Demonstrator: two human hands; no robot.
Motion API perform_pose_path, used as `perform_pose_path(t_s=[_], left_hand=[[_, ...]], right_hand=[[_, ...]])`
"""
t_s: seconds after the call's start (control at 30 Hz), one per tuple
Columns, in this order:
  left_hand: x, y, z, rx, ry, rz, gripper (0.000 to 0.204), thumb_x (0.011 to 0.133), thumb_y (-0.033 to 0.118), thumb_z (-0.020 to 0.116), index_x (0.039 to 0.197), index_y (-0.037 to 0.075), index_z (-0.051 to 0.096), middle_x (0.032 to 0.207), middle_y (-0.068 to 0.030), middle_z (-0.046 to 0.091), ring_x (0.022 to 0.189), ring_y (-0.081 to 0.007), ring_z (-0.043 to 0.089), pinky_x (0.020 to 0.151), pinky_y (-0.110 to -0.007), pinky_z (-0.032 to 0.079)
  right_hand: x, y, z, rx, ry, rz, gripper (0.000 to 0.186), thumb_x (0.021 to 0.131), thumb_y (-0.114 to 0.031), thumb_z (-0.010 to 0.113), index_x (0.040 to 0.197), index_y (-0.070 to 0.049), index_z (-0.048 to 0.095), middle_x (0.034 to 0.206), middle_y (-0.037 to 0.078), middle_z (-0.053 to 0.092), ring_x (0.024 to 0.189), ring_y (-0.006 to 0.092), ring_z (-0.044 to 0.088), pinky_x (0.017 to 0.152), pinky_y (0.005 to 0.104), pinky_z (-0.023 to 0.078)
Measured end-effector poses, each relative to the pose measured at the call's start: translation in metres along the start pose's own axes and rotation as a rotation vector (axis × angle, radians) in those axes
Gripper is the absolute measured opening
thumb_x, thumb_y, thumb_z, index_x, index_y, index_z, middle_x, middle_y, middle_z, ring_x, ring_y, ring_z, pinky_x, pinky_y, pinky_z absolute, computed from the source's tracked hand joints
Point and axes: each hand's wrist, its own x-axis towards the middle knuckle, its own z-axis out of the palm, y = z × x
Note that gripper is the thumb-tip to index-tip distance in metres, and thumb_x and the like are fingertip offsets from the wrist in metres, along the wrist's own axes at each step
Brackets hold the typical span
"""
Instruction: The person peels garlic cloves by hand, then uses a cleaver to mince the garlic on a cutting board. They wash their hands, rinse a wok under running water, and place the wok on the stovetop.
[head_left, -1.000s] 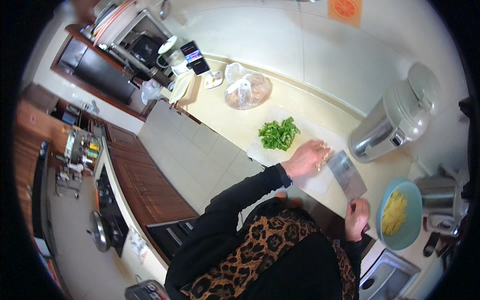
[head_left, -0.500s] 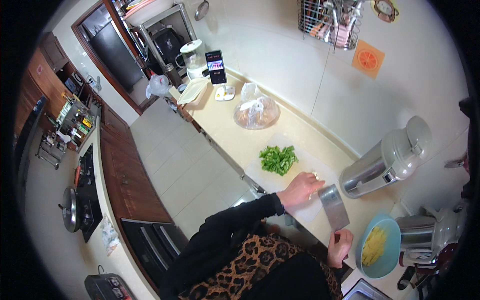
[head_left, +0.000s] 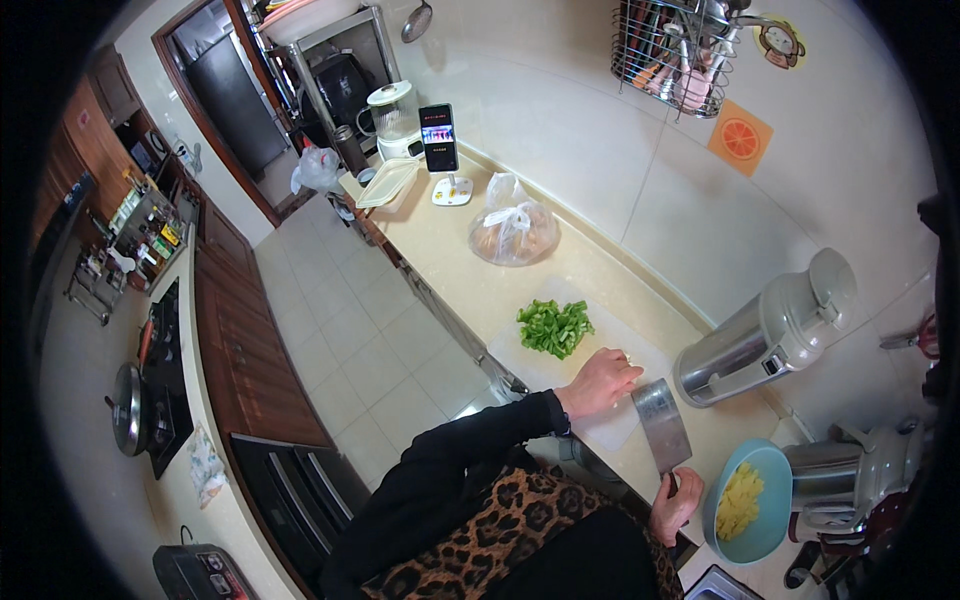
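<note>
My right hand [head_left: 678, 507] grips the handle of a cleaver [head_left: 662, 424], whose broad grey blade points away from me over the right edge of a white cutting board [head_left: 514, 354]. On the board, close by the blade's far end, my left hand [head_left: 602, 384] has its fingers bunched together and pressed down. Small whitish bits show beside those fingertips; whatever lies beneath them is hidden. A pile of chopped green pepper [head_left: 555, 328] lies on the board beyond my left hand.
To the right stand a light-blue bowl [head_left: 716, 500] of yellow pieces and a tall steel thermos jug [head_left: 735, 350]. Farther along the counter are a knotted plastic bag [head_left: 514, 236], a phone [head_left: 438, 138] on a stand, a lidded container [head_left: 388, 184] and a glass jug [head_left: 392, 112].
The view has shifted slightly. The cleaver's far end sits a little farther from my left fingertips. Both hands stay in nearly the same places, and the green pile is unchanged.
</note>
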Motion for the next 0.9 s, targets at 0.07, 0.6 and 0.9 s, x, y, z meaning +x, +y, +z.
perform_pose_path(t_s=[0.07,0.6,0.9], left_hand=[[0.001,-0.004,-0.001,0.033,-0.036,0.004,0.031,0.072,0.007,0.069,0.102,0.004,0.068,0.081,-0.0078,0.066,0.080,-0.0279,0.062,0.074,-0.039,0.048],[-0.002,-0.003,-0.003,-0.074,-0.136,-0.023,0.033,0.075,0.008,0.062,0.108,0.004,0.061,0.090,-0.0120,0.058,0.083,-0.0320,0.060,0.074,-0.043,0.048],[-0.028,0.003,-0.021,-0.081,0.105,-0.180,0.015,0.081,0.010,0.064,0.092,0.002,0.058,0.086,-0.0124,0.051,0.070,-0.0284,0.058,0.058,-0.039,0.048]], right_hand=[[-0.006,0.011,0.007,0.042,0.035,-0.006,0.011,0.080,0.003,0.066,0.090,0.003,0.062,0.094,0.017,0.061,0.088,0.0358,0.056,0.077,0.0436,0.047],[0.028,-0.010,-0.005,0.160,0.001,0.045,0.007,0.085,0.001,0.063,0.091,0.001,0.064,0.082,0.013,0.059,0.071,0.0274,0.055,0.062,0.0375,0.044],[0.055,-0.024,0.008,0.186,-0.115,0.005,0.003,0.084,0.002,0.062,0.087,0.001,0.062,0.081,0.014,0.059,0.073,0.0293,0.055,0.065,0.0386,0.044]])
